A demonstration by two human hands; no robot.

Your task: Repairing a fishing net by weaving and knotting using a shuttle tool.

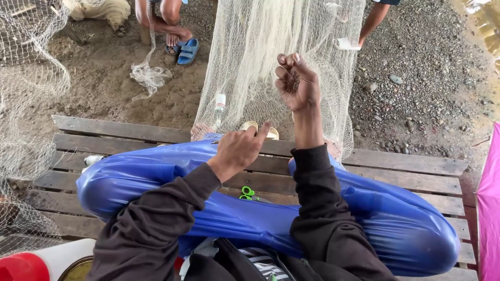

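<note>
A pale fishing net point(250, 57) hangs stretched in front of me, down to the wooden platform. My right hand point(297, 83) is raised against the net, fingers curled and pinching its mesh. My left hand point(239, 151) is lower, near my knee, fingers bent with the forefinger pointing up toward the net; a thin line may run between the hands, but I cannot tell. My legs in shiny blue trousers point(156, 177) are crossed on the planks. Small green-handled scissors point(246, 193) lie between my legs.
The wooden slat platform point(406, 164) borders sandy, gravelly ground. More netting point(26, 104) hangs at left. Another person's legs in blue sandals point(179, 49) are at the top, a second person's leg point(370, 21) at top right. A pink cloth point(489, 208) is at right.
</note>
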